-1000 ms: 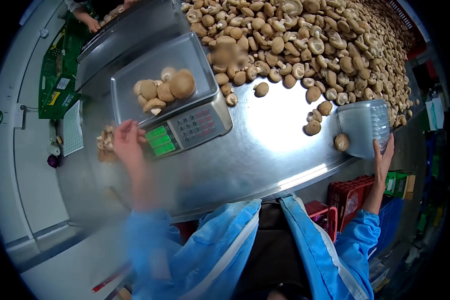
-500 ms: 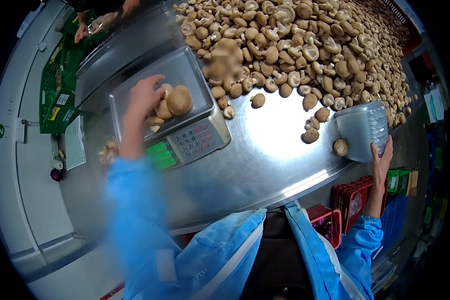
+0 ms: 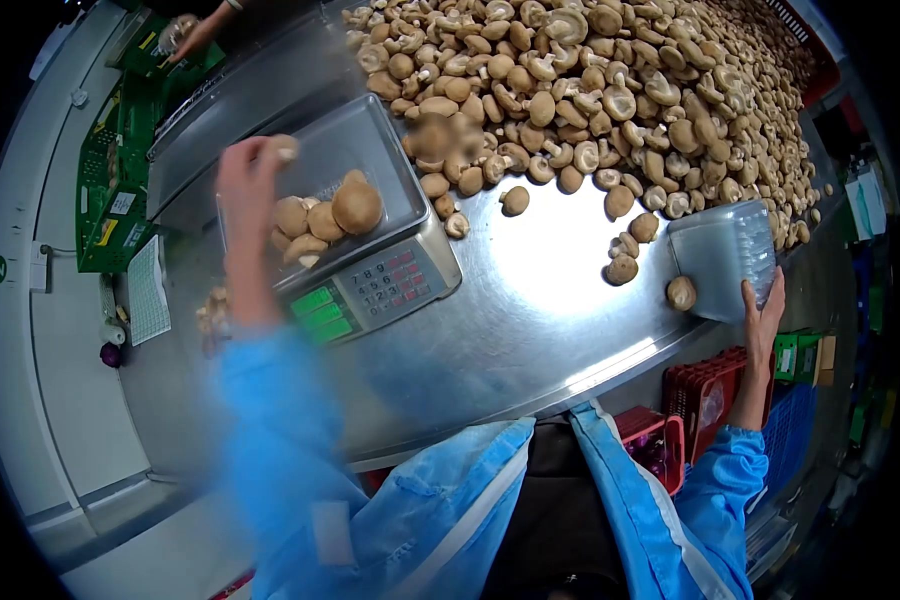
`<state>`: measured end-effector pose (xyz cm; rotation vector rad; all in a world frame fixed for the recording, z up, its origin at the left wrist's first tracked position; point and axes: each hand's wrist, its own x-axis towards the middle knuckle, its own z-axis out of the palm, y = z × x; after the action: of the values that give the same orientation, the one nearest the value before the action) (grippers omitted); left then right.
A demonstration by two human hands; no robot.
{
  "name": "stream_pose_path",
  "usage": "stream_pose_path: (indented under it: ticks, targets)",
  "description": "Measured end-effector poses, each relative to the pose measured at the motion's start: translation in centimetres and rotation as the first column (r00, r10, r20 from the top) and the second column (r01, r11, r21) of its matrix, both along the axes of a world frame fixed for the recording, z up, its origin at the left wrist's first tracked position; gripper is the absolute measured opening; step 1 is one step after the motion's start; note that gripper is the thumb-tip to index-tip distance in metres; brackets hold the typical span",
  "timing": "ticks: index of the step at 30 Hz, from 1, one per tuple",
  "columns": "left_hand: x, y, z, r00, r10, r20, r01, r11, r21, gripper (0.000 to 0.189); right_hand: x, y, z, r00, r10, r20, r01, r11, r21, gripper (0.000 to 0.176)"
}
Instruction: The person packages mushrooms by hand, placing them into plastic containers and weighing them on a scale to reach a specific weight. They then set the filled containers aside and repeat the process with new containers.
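Note:
Above the left side of the weighing scale (image 3: 390,285), my left hand (image 3: 248,200) is raised and blurred, with a small mushroom (image 3: 286,148) pinched at its fingertips. On the scale's steel pan (image 3: 335,145) lies a small group of brown mushrooms (image 3: 357,208), to the right of that hand. At the table's right edge, my right hand (image 3: 763,312) grips the near end of a stack of clear plastic trays (image 3: 715,255), which is tilted against the mushroom heap. One loose mushroom (image 3: 681,293) touches the trays' left side.
A large heap of mushrooms (image 3: 610,90) covers the back of the steel table (image 3: 490,340). Green crates (image 3: 120,225) stand at the left, red crates (image 3: 705,395) below the right edge. Another person's hand (image 3: 195,42) holds a bag at the top left.
My left hand has lifted off the mushrooms on the pan and moved left and up with one mushroom. My right hand and the trays stay put. The other person's hand has shifted.

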<state>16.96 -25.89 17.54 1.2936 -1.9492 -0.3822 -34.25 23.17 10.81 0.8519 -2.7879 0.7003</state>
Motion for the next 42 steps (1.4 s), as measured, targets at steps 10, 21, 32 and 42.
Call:
stream_pose_path:
  ticks: [10,21,32,42]
  targets:
    - [5.9,11.6,-2.5,0.692,0.192,-0.696,0.123,0.919,0.375,0.026,0.1,0.1,-0.7,0.983,0.079,-0.167,-0.07,0.996,0.058,0.081]
    - [-2.8,23.8,-14.4,0.646,0.377,-0.664,0.662,0.156,0.733,0.025,1.2,-0.1,0.2,0.99,0.051,-0.13,-0.051,0.999,0.002,0.08]
    - [-13.2,21.6,-14.3,0.653,0.251,-0.714,0.631,0.341,0.697,0.027,2.7,-1.2,0.3,0.934,0.154,-0.323,-0.198,0.974,-0.11,0.075]
    - [-22.7,25.5,-14.3,0.613,-0.768,0.185,0.759,0.638,0.133,0.055,9.2,-3.0,5.3,0.946,0.284,0.157,-0.13,0.776,-0.617,0.092]
